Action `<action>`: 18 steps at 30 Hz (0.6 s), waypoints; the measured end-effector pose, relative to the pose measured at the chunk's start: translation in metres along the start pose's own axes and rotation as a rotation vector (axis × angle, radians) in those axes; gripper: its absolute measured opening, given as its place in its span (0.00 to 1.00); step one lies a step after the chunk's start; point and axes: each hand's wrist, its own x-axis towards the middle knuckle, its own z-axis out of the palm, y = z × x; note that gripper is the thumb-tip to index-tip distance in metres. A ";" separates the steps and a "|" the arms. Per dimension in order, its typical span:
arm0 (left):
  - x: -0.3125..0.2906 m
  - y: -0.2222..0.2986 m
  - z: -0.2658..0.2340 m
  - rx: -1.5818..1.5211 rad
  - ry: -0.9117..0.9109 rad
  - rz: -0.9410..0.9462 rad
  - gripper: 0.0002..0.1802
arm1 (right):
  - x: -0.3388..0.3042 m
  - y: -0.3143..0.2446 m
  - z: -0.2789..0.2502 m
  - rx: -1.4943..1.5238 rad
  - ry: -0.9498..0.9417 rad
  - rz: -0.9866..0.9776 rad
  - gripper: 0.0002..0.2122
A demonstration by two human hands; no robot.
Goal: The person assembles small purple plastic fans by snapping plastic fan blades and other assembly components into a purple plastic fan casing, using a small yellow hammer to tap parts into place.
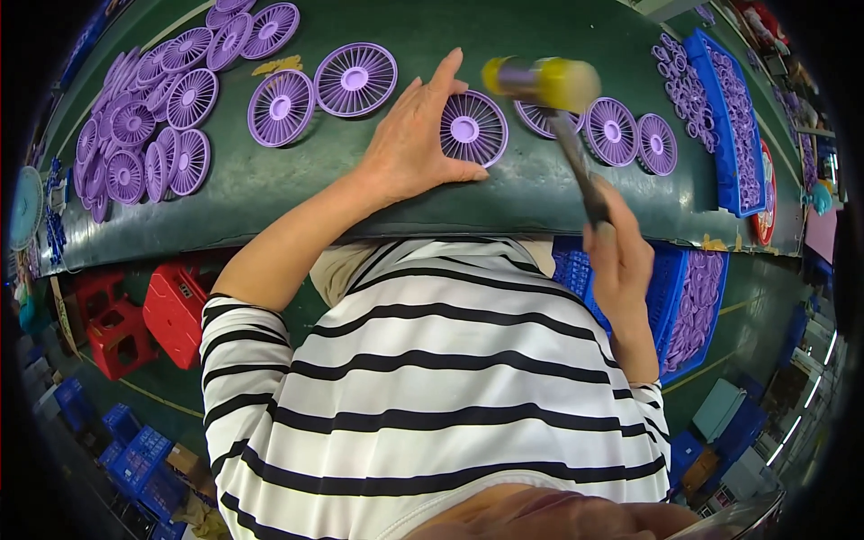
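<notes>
Lying on the green table point(531, 193), a purple wheel point(465, 130) sits between the spread thumb and fingers of the left hand point(405, 139), maybe touching them, while the right hand point(621, 256) grips a blurry hammer point(544, 83).

A green floor point(765, 270) with yellow lines point(162, 399) — red plastic stools point(173, 315) near the green table point(252, 189), blue crates point(139, 459) lower left — and bright white strips point(793, 435) at lower right.
</notes>
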 end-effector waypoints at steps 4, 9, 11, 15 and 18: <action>-0.010 -0.002 0.001 -0.035 0.023 0.062 0.64 | 0.011 0.006 0.009 -0.334 -0.122 -0.016 0.16; -0.016 -0.018 -0.052 0.196 0.218 0.347 0.53 | -0.002 0.007 0.001 -0.046 -0.112 -0.143 0.16; -0.021 -0.033 -0.063 0.290 0.333 0.284 0.50 | -0.010 0.008 0.002 -0.035 -0.224 -0.092 0.15; -0.012 -0.050 -0.058 0.561 0.338 0.053 0.49 | 0.003 0.012 0.011 -0.115 -0.289 -0.061 0.15; -0.013 -0.044 -0.051 0.484 0.274 0.007 0.49 | 0.020 0.008 0.008 -0.195 -0.035 -0.140 0.15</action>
